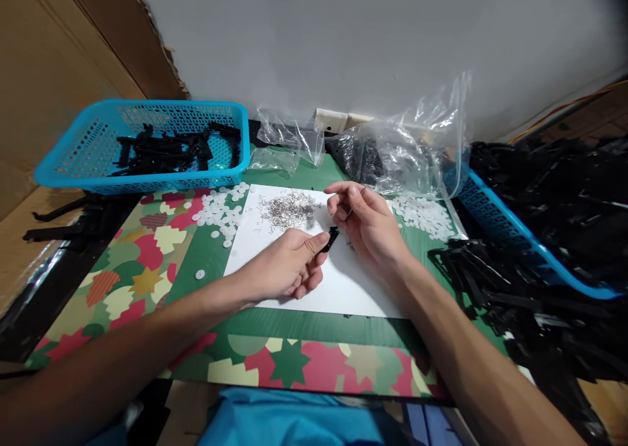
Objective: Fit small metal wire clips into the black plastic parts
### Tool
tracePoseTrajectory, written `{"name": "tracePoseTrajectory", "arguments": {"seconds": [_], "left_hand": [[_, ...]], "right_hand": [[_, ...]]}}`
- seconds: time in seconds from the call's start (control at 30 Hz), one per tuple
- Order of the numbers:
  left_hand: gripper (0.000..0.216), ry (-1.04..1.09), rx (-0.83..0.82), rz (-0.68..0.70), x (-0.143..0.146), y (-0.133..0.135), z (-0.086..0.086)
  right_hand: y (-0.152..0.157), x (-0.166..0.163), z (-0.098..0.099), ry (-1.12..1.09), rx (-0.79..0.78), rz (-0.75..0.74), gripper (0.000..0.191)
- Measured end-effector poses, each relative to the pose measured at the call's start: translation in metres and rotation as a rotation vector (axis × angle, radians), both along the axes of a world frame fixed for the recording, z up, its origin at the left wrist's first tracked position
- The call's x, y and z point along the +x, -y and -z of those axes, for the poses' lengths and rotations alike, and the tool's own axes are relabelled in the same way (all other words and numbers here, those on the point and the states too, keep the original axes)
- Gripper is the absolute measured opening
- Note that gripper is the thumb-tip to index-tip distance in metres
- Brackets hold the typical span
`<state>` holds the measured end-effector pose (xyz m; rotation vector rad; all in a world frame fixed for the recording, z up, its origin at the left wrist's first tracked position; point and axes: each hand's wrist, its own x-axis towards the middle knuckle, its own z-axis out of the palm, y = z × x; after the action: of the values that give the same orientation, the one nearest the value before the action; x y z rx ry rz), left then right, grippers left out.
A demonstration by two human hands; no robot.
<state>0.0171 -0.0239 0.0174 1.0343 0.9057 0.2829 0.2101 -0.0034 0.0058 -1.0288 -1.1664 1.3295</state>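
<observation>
My left hand (289, 266) rests on a white sheet (338, 282) and pinches a small black plastic part (332, 238) between thumb and fingers. My right hand (366, 220) hovers just right of it, fingers curled and pinched on a thin metal spring or pin (349, 213). A pile of small metal springs (289, 209) lies on the sheet just beyond both hands. White plastic discs (220, 214) are heaped left of the sheet, and more white discs (424, 214) lie to the right.
A blue basket (78, 171) with black parts stands at the back left. Another blue basket (495, 214) overflowing with black parts fills the right side. Clear plastic bags (412, 138) sit at the back by the wall. A colourful patterned mat (147, 263) covers the table.
</observation>
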Motion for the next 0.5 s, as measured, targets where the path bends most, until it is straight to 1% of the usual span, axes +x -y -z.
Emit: {"name": "tracePoseTrajectory", "arguments": {"seconds": [0.1, 0.17, 0.5], "left_hand": [[0.053, -0.004, 0.007, -0.002, -0.0001, 0.0002, 0.0007], [0.054, 0.002, 0.010, -0.007, -0.0003, 0.0007, 0.0011], [0.053, 0.028, -0.022, -0.019, 0.0011, 0.0008, 0.0012]], "right_hand": [[0.0012, -0.0027, 0.0016, -0.109, -0.015, -0.046, 0.030], [0.0014, -0.0031, 0.0024, -0.132, -0.025, -0.060, 0.029], [-0.0007, -0.0054, 0.0059, -0.059, 0.026, -0.068, 0.033]]}}
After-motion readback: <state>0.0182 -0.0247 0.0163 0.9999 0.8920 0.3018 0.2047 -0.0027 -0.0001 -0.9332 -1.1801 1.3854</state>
